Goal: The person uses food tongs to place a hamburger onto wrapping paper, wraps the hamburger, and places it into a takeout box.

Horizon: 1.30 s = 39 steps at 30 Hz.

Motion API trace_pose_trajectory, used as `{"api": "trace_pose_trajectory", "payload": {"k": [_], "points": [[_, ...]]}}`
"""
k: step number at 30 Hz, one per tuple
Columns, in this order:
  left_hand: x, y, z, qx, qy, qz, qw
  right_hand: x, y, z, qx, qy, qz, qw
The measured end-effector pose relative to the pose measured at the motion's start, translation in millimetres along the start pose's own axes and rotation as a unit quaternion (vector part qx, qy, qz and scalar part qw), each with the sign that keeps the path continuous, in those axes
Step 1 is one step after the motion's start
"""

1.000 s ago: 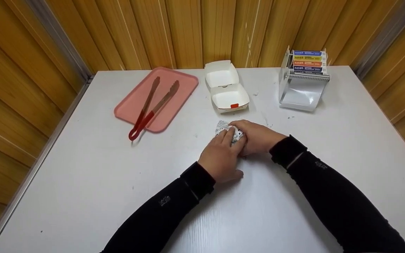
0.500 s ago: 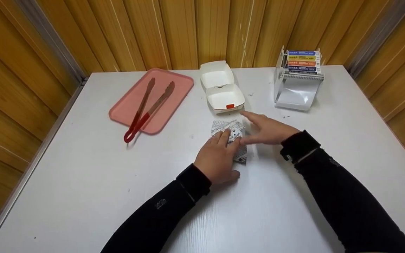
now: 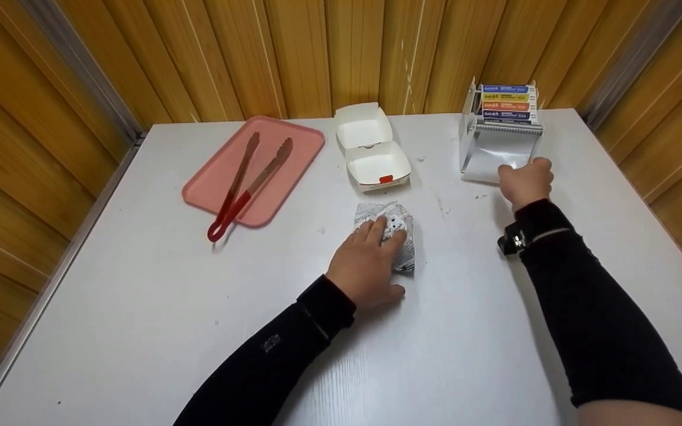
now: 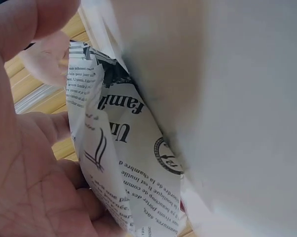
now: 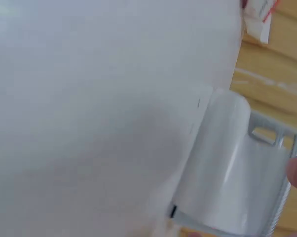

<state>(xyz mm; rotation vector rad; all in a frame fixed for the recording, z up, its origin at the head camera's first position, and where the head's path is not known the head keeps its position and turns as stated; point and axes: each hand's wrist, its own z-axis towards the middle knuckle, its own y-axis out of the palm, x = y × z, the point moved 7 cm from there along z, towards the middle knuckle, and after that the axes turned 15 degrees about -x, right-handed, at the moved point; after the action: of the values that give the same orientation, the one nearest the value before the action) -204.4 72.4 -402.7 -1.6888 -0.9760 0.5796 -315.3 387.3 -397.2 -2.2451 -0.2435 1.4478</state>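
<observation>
The left hand [image 3: 364, 266] keeps a wide grip, fingers resting on the newsprint packet [image 4: 133, 153] on the white counter [image 3: 140, 296]. The right hand [image 3: 527, 182] is at the dispenser [image 3: 499, 147]; its grip I cannot tell. Beyond the packet stands an open box [image 3: 375, 161], left of it tongs [image 3: 245, 201] on a pink tray [image 3: 214, 180].

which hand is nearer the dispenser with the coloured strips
Right: the right hand is at the front of the dispenser; the left hand rests farther off, on the printed paper.
</observation>
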Motion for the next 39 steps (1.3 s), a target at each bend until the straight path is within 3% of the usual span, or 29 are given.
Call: {"api": "trace_pose_trajectory", "payload": {"k": [4, 6, 10, 15, 21, 29, 34, 39], "points": [[0.1, 1.4, 1.0, 0.003, -0.002, 0.007, 1.0, 8, -7, 10, -0.012, 0.014, 0.071, 0.997], [0.2, 2.0, 1.9, 0.004, -0.003, 0.013, 0.9999, 10, -10, 14, -0.005, 0.013, 0.069, 0.997], [0.6, 2.9, 3.0, 0.005, -0.003, 0.02, 0.9998, 10, -17, 18, 0.008, 0.007, -0.003, 1.0], [1.1, 3.4, 3.5, 0.006, 0.0, 0.018, 0.9998, 9, -23, 21, 0.028, -0.019, -0.094, 0.995], [1.4, 2.9, 3.2, 0.007, 0.003, 0.015, 0.9999, 12, -27, 23, 0.011, -0.027, -0.129, 0.991], [0.9, 0.8, 1.9, 0.007, 0.001, 0.007, 1.0, 16, -29, 31, -0.033, 0.007, -0.159, 0.987], [2.1, 0.0, 0.9, 0.013, 0.003, 0.022, 0.9997, 14, -28, 31, -0.061, 0.026, -0.233, 0.97], [1.5, 0.8, 2.0, 0.008, 0.001, 0.027, 0.9996, 14, -26, 31, -0.076, 0.051, -0.242, 0.966]]}}
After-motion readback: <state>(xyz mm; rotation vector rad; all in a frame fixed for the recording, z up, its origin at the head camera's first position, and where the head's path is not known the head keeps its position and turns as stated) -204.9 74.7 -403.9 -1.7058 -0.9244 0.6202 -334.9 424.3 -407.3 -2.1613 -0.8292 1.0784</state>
